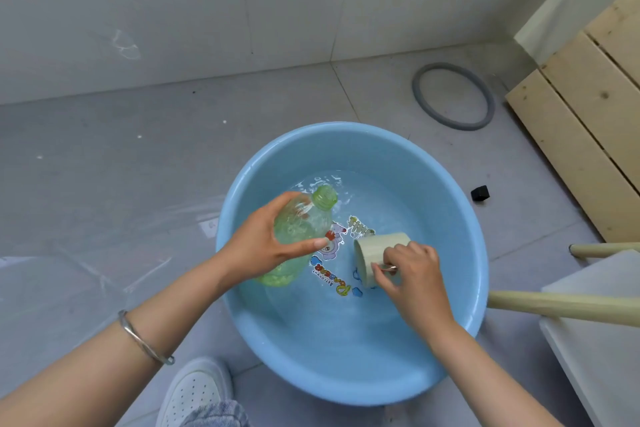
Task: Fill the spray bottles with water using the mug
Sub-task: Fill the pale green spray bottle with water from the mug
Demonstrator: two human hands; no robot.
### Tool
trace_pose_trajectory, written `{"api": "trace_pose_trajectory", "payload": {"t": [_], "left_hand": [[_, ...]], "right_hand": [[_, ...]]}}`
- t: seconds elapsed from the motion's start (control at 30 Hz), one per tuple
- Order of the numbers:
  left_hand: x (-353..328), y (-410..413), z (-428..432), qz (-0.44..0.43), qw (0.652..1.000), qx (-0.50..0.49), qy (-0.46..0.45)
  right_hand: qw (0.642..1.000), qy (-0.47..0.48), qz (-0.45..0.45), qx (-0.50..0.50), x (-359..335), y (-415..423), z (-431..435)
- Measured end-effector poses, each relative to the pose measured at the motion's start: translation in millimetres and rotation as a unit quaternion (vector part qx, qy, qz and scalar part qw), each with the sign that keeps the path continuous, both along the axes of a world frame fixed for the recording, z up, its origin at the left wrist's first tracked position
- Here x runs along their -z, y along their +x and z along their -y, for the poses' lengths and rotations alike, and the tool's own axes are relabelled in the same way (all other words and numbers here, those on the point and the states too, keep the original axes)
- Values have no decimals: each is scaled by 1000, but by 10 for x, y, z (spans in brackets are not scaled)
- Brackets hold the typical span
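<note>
A clear green bottle [302,225] with no spray head on its open threaded neck tilts over a light blue basin [460,218] holding shallow water. My left hand [258,246] grips the bottle around its middle. To its right, a pale beige mug [375,255] lies tipped on its side, its mouth facing left, low in the basin. My right hand [412,270] holds the mug by its handle.
The basin sits on a grey tiled floor by a pale wall. A grey ring [453,95] lies beyond it, a small black object [480,193] to its right. Wooden slats [581,121] and a white stool with wooden legs [561,305] stand at right. My white shoe [197,388] is below.
</note>
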State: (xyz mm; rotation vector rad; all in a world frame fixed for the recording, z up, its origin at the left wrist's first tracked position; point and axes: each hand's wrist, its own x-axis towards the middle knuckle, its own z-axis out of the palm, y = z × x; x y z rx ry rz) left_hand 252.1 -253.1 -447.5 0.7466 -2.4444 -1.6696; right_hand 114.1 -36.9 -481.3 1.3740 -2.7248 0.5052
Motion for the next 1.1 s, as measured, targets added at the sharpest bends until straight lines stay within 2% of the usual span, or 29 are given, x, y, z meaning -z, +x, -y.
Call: {"api": "trace_pose_trajectory", "payload": {"t": [0.37, 0.47, 0.53, 0.63, 0.73, 0.83, 1.1], "left_hand": [[43, -6, 34, -8, 1000, -14, -7], [58, 1, 44, -5, 1000, -23, -9], [45, 2, 50, -7, 1000, -25, -10], [25, 2, 63, -9, 999, -31, -8], [33, 3, 73, -12, 999, -32, -8], [48, 13, 64, -12, 999, -32, -6], [4, 10, -47, -1, 1000, 8, -5]], "right_hand": [[984, -24, 116, -132, 96, 619, 159], [971, -41, 212, -105, 17, 669, 131], [943, -84, 319, -31, -55, 641, 94], [861, -144, 480, 90, -125, 518, 16], [799, -211, 545, 142, -267, 419, -64], [760, -297, 557, 158, -512, 313, -122], [770, -425, 436, 192, -1159, 53, -58]]}}
